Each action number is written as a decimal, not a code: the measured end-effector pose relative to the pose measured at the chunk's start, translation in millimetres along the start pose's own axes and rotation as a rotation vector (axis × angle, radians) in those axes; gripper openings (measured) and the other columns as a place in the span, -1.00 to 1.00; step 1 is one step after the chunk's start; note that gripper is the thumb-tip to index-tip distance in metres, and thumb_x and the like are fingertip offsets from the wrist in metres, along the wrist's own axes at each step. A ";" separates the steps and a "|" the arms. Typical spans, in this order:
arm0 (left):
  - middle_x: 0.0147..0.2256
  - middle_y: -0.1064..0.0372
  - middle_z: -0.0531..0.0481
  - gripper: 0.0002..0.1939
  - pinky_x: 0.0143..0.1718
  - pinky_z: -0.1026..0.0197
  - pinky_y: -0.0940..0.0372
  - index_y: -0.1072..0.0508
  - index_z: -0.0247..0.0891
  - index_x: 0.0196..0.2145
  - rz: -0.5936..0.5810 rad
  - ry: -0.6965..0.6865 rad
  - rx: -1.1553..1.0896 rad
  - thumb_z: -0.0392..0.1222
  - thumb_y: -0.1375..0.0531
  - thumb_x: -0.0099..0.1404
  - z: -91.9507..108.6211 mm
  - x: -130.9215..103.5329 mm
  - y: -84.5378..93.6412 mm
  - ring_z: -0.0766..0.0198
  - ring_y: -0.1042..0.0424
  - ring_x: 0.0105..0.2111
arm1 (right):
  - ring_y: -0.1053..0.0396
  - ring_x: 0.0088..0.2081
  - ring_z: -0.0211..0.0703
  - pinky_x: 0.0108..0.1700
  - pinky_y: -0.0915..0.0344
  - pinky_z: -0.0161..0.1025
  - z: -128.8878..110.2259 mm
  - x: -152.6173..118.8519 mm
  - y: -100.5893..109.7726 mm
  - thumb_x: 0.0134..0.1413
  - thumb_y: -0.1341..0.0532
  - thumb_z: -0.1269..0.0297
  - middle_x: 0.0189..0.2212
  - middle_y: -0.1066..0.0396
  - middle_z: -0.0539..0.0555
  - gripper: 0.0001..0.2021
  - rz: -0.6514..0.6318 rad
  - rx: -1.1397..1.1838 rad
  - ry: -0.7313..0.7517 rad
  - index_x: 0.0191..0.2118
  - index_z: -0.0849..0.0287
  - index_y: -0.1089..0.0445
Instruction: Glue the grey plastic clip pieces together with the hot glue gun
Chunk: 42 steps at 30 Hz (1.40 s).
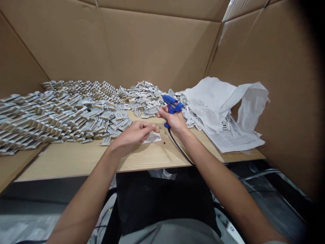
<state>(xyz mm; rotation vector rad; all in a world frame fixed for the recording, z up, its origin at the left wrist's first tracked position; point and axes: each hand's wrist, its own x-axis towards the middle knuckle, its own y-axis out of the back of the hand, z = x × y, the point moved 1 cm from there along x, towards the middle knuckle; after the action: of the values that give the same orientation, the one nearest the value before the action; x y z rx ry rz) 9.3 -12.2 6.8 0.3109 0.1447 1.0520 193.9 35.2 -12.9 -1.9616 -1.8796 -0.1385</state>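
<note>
My right hand point(175, 121) is wrapped round a blue hot glue gun point(170, 103), whose black cord point(180, 149) runs down past the table edge. Thumb and finger of that same hand also pinch a flat grey oval piece point(151, 110). My left hand point(135, 135) is closed in a pinch just above a small white paper point(154, 137) with faint marks on it. Whatever is between the left fingertips, if anything, is too small to make out. A tiny black bit point(164, 143) lies on the wooden board point(101, 159) to the right of the paper.
Stacked grey-and-tan pieces point(63, 118) cover the left side of the board. More loose grey pieces point(144, 93) are heaped at the back. Crumpled white wrapping sheets point(215, 101) lie at the right. Tall cardboard walls point(157, 47) enclose the back and sides.
</note>
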 end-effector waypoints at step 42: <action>0.01 -0.58 -0.14 -0.72 0.30 -0.10 -0.24 -0.57 -0.18 -0.33 0.457 -0.519 -0.421 0.07 -0.30 0.39 -1.8 16.8 7.3 0.03 -0.47 0.17 | -0.51 -0.28 -0.10 0.02 -0.42 -0.04 -3.1 -7.7 -6.0 0.10 -0.42 0.07 -0.41 -0.48 -0.01 -0.66 -0.179 -0.202 0.028 -0.47 0.06 -0.29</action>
<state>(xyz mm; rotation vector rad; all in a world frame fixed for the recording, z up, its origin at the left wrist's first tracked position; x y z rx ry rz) 11.0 6.1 7.9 0.2278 -0.6341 1.3824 188.2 27.0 -11.4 -1.9015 -2.0920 -0.4205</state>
